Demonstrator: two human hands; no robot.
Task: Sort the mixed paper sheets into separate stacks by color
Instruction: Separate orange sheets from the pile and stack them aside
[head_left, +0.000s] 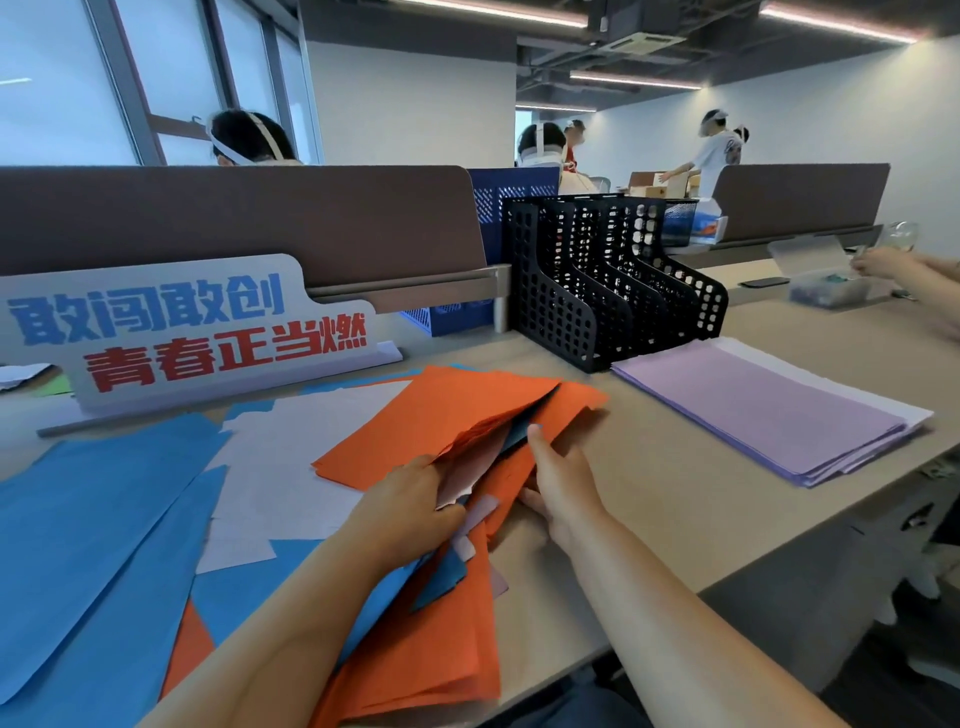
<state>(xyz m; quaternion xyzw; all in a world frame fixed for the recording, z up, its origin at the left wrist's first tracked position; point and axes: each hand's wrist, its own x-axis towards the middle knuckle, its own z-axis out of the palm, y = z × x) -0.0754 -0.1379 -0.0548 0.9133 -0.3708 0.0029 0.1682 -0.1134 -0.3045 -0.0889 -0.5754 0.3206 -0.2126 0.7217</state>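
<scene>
Sheets: mixed orange pile (441, 639) lower centre, blue and pale strays tucked inside; left hand (410, 499) curls round upper orange leaves, lifting them; right hand (563, 483) pinches lower layers, thumb on top. Best: hold gap wide, slide one stray (460, 480) out flat, no tugging. Lilac stack (769, 415) right, blue sheets (78, 519) left.

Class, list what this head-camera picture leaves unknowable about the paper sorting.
1. Head view: sheets inside the orange bundle, covered by its top sheets and the left hand; colours cannot be counted.
2. The right hand: fingers mostly tucked under the bundle.
3. The blue sheets, cut off by the left edge.
4. Paper under the purple stack: only white edges show.
5. The clear box: contents blurred and small.
</scene>
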